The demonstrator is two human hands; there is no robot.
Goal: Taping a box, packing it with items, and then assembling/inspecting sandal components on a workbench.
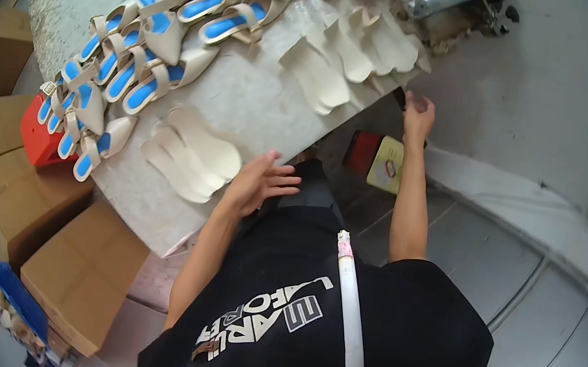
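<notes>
Hold cream insoles (200,156) by the edges: likely light, bendy. See left hand (254,185) spread wide; can't tell about right hand (418,119).

Brown cardboard boxes (76,272) stood at the left, near a red container (40,136). A blue box (29,304) of small items lay beside them. At upper right sat a machine (472,27) with a metal cylinder (441,2).

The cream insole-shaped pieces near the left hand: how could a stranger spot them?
Find the grey table, then its lowest corner, beside the cardboard boxes. The cream insole-shaped pieces lie just above it, left of the left hand. Unlike the strapped shoes, they show no blue lining; the other cream pieces lie nearer the right hand.
</notes>
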